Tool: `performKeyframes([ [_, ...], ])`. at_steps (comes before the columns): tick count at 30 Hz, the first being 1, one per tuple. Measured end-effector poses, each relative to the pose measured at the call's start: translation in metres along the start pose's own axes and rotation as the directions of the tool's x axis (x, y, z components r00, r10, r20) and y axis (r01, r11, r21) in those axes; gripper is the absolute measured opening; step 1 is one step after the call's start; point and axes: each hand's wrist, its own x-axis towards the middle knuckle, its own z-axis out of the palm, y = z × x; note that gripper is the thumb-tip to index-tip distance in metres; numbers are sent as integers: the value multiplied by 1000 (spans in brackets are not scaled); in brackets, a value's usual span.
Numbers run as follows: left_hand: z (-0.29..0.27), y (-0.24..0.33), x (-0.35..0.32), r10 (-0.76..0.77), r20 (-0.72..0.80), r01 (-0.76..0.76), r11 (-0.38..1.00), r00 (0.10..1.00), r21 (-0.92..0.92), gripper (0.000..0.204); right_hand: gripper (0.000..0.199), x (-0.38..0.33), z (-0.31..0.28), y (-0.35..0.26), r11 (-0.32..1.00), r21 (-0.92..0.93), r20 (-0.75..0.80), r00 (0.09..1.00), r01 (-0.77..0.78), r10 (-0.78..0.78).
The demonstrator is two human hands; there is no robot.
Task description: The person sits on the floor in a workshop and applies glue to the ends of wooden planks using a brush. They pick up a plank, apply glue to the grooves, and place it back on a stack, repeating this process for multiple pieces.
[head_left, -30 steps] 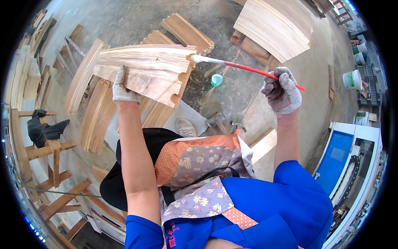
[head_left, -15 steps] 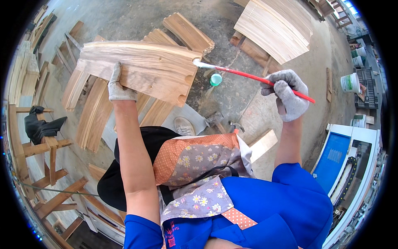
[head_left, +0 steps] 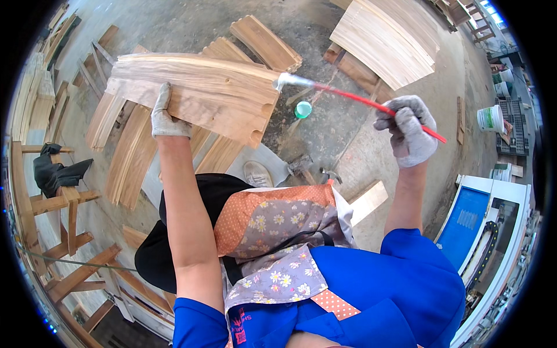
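Note:
My gloved left hand (head_left: 168,116) grips the near edge of a curved wooden panel (head_left: 197,95), thumb on top and the fingers hidden beneath. Round notches show along the panel's right end. In my gloved right hand (head_left: 411,130) is a thin brush (head_left: 354,100) with a red handle, held like a pen. Its white-coated tip is at the upper right corner of the panel, where a white smear shows; whether it touches is blurred. Below the tip, a small green cup (head_left: 303,109) stands on the floor.
Stacks of curved wooden slats (head_left: 130,156) lie below and behind the panel, with a larger stack (head_left: 386,43) at the far right. A hammer (head_left: 331,176) lies near my shoe (head_left: 257,174). White buckets (head_left: 490,117) and a blue-and-white machine (head_left: 464,217) stand at right.
My right hand has shifted slightly to the right, and the brush tip has moved up and right along the panel's end. The left hand still holds the panel, which has barely moved.

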Motion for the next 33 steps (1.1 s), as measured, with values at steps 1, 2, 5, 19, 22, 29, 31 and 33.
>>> performKeyframes([
  [1, 0, 0, 1, -9, 7, 9, 1000, 1000, -3, 38, 16, 0, -5, 0, 995, 103, 1, 1000, 2, -2],
  [2, 0, -1, 2, -19, 15, 19, 1000, 1000, -6, 38, 16, 1, -10, 1, 979, 206, 1, 1000, 3, -3],
  [5, -6, -2, 4, -9, 29, 9, 1000, 1000, -15, 39, 16, -3, -13, 3, 943, 332, 128, 992, -31, -12],
  [19, -3, -3, 3, 13, -13, -13, 1000, 1000, 12, 44, 15, -16, 9, 4, 988, -97, 220, 971, 119, -96],
  [22, -5, -5, 1, 7, 83, -5, 1000, 997, -19, 42, 14, -19, 14, -9, 865, -350, 358, 904, 361, -233],
  [29, -8, -2, 3, -51, 44, 51, 999, 998, -12, 36, 17, -15, 18, -7, 888, -294, 345, 906, 354, -247],
  [31, -13, -3, 3, -42, 83, 46, 998, 996, -37, 37, 16, -18, 19, -9, 888, -301, 380, 898, 347, -222],
  [33, -10, -3, 3, -48, 72, 52, 998, 996, -45, 41, 15, -20, 9, -5, 901, -285, 418, 889, 326, -189],
])
